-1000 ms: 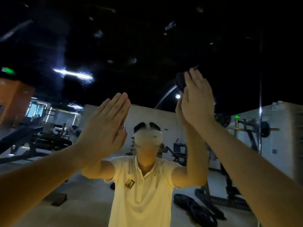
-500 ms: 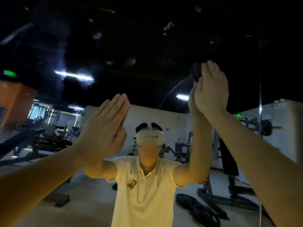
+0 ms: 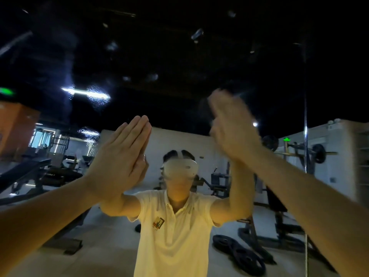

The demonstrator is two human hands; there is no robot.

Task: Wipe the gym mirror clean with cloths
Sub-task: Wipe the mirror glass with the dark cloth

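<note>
The gym mirror (image 3: 179,56) fills the view and reflects me, in a white polo shirt, and the dark gym behind. My left hand (image 3: 121,154) lies flat on the glass with fingers straight and together, holding nothing that I can see. My right hand (image 3: 232,130) is higher and to the right, blurred by motion, pressed against the glass over a dark cloth. Only a faint dark smear of the cloth (image 3: 232,93) shows at the fingertips. Speckled smudges (image 3: 93,96) sit on the glass around a reflected ceiling light, up and left of my left hand.
A vertical seam (image 3: 305,116) between mirror panels runs down the right side. Reflected in the glass are weight benches (image 3: 30,172) at left, a rack with a barbell (image 3: 311,154) at right and weight plates (image 3: 239,254) on the floor.
My right hand with the cloth swept up and right, then came back down and left across the glass. My left hand has stayed planted in the same spot.
</note>
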